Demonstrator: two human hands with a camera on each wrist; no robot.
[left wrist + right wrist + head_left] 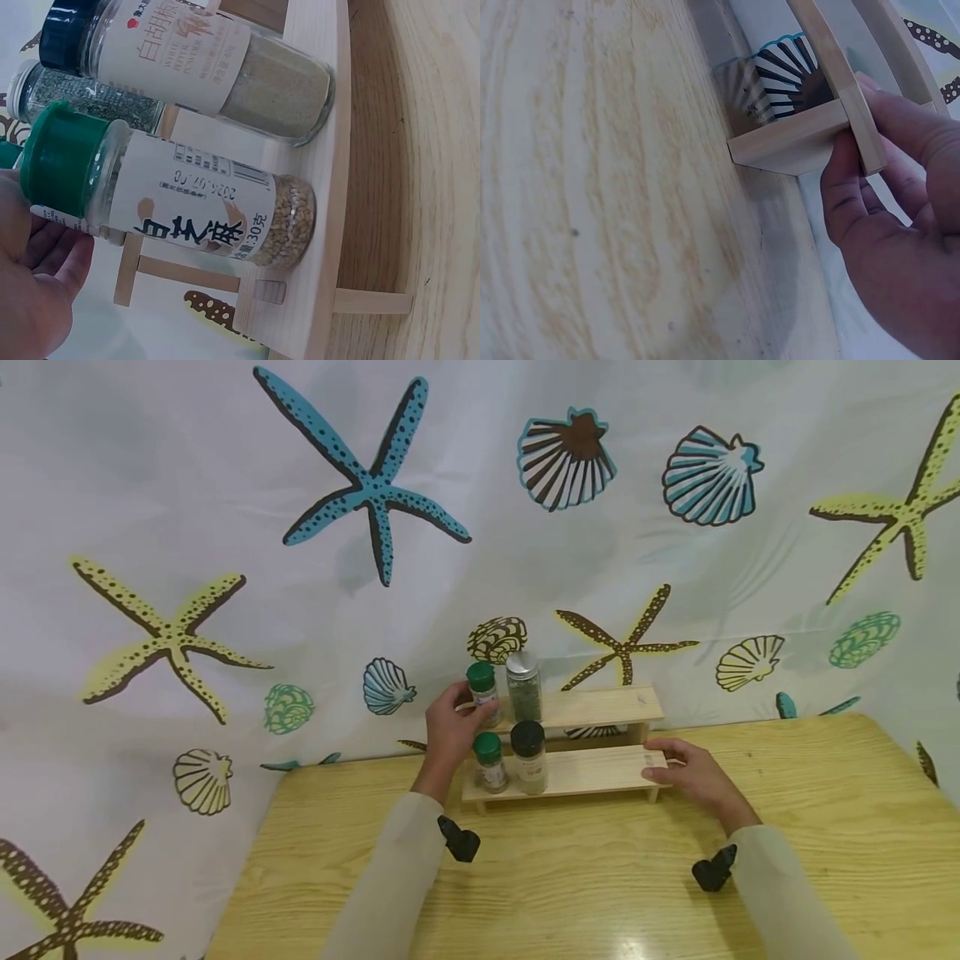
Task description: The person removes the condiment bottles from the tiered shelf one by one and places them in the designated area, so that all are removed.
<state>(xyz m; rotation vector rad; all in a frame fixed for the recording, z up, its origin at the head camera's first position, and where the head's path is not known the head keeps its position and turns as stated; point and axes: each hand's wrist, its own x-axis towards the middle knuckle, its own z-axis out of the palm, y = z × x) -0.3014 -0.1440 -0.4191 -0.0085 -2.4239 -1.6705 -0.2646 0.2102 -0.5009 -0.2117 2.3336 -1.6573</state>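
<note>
Spice jar [482, 677] beside a silver-lidded jar [524, 700] fills the left hand's grip [452, 720]; the right hand [695, 774] pinches the lower shelf [596, 771].

Green-capped jar [484, 693] — upright, at upper left of pale two-tier wooden rack [592, 769].

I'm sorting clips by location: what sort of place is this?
Probably an indoor tabletop setup: a yellowish wood-grain table, a pale two-tier wooden rack, and a white starfish-printed backdrop behind.
</note>
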